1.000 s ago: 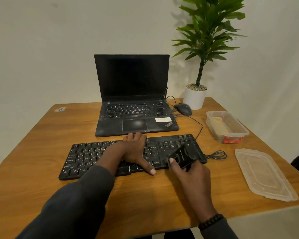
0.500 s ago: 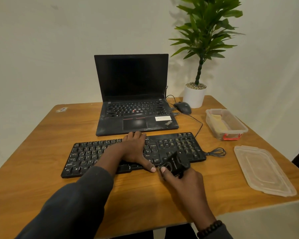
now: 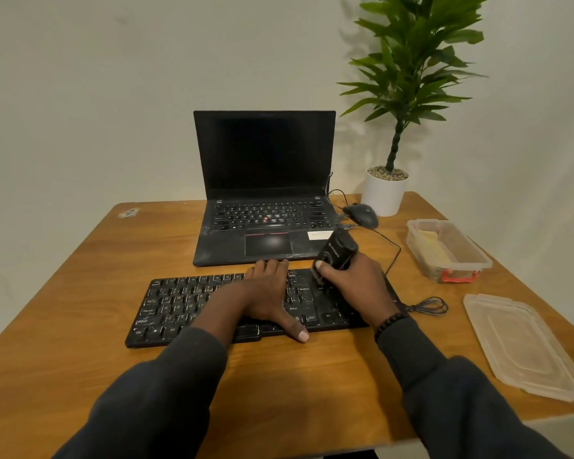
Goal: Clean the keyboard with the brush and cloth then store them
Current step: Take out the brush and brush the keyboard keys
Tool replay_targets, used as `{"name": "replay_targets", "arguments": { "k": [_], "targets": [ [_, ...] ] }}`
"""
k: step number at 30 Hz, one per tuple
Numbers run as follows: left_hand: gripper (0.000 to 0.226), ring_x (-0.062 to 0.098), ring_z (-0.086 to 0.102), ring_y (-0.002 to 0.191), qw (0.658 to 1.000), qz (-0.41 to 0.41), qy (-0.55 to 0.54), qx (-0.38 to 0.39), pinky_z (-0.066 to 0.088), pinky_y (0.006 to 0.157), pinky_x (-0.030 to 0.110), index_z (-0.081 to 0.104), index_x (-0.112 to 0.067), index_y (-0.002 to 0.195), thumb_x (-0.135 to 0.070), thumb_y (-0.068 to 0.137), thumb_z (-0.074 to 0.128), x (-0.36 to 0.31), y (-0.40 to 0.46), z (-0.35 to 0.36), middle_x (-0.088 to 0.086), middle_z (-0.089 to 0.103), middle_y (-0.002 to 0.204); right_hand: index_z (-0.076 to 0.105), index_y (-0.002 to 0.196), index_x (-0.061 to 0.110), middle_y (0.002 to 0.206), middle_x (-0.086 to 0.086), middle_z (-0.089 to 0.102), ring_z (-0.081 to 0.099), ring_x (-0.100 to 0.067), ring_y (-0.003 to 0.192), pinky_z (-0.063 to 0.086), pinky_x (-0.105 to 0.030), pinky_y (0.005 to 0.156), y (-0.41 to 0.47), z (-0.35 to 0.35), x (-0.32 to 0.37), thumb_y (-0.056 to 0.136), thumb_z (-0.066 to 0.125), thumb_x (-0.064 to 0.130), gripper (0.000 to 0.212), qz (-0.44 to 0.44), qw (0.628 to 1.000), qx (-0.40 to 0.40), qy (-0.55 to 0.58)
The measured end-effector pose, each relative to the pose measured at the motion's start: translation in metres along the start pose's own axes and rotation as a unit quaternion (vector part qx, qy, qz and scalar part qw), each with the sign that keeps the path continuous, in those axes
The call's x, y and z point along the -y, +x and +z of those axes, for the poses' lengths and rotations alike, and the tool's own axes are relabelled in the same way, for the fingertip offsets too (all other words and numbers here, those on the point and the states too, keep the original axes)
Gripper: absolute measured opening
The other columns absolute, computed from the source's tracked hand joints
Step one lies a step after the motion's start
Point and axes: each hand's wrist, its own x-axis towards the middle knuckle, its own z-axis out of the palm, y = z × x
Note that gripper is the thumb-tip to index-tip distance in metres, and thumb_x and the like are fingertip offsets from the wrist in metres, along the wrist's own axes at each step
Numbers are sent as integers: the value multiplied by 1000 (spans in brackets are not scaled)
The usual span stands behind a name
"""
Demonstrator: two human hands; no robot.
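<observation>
Setting: a plain pale wall behind a brown wooden counter (image 3: 63, 326), seen from the person's head, looking down.
Keyboard: the flat black plastic keyboard (image 3: 186, 306) lies across the middle of the counter, just in front of the open black laptop (image 3: 265, 193).
Brush: the stubby black brush (image 3: 337, 251) stands nearly upright over the keyboard's far right rows, its lower end down among the keys.
Right hand: the right hand (image 3: 355, 283) has its fingers and thumb wrapped round the brush body.
Left hand: the left hand (image 3: 265, 293) lies flat and spread on the middle keys, gripping nothing.
Change: half a second ago the brush was at the keyboard's near edge; it now sits at the far edge, so a sweep has run up the right section. Brushing seems under way; wiping and storing are not yet done.
Cloth: a yellowish folded cloth (image 3: 431, 250) appears to lie in the clear plastic tub (image 3: 478, 260) to the right, its clear lid (image 3: 524, 346) lying nearer.
Unclear: the bristles are hidden by the right hand, and the keys under both hands are covered.
</observation>
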Motion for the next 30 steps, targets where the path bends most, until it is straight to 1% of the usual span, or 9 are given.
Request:
{"name": "replay_targets", "arguments": {
  "k": [3,7,11,13,16,19,22,26,30],
  "targets": [
    [154,35,1,148,1000,-1,-6,-3,12,120,54,-13,-18,155,-85,47,73,-1,-1,1,5,-1,163,67,100,16,87,7,66,64,-10,84,46,-18,64,16,20,8,81,72,39,30,-26,999,19,-35],
    [153,35,0,148,1000,3,-4,-7,10,120,52,-16,-14,154,-83,51,74,-2,-3,0,7,-3,164,68,96,14,88,0,71,66,-13,82,57,-33,76,32,35,14,81,72,40,31,-28,996,69,-57],
    [154,37,-8,149,1000,0,-12,-6,5,120,52,-20,-11,153,-82,53,73,-3,-5,1,11,-8,164,67,92,10,89,-5,70,63,-15,77,54,-28,68,44,17,9,82,71,40,33,5,986,50,-157],
    [154,37,-8,149,1000,-1,-17,-7,4,120,52,-21,-12,152,-82,53,73,-2,-5,1,11,-8,164,67,97,11,93,-5,70,62,-17,82,51,-28,70,46,6,5,83,71,42,34,7,984,20,-179],
    [154,37,-7,149,1000,-2,-15,-3,5,120,53,-22,-12,152,-82,53,73,-3,-4,0,11,-8,164,66,106,13,95,1,68,64,-15,91,51,-27,77,43,7,2,82,72,41,37,-1,993,47,-106],
    [155,36,-4,149,1000,0,-14,-4,8,120,51,-22,-11,152,-82,52,74,-4,-5,0,9,-6,164,67,101,17,89,8,70,67,-9,84,51,-21,68,35,25,6,79,74,42,34,11,997,80,15],
    [156,36,-5,149,999,2,-31,-10,7,120,51,-24,-12,151,-81,52,75,-3,-5,1,10,-6,164,69,89,23,78,9,69,65,-5,74,46,-19,63,30,37,7,79,75,42,23,11,996,72,57],
    [157,35,-6,149,999,1,-33,-12,5,120,50,-26,-13,151,-80,52,76,-3,-5,2,9,-7,164,70,96,17,86,6,71,66,-8,81,56,-28,73,31,35,0,77,75,44,34,-6,998,50,-24],
    [159,36,-9,149,999,0,-38,-13,5,120,52,-26,-14,151,-82,49,75,-1,-4,3,9,-8,165,68,101,13,89,3,68,62,-12,83,53,-28,74,30,19,-6,80,74,45,39,-10,995,-6,-98]
  ]
}}
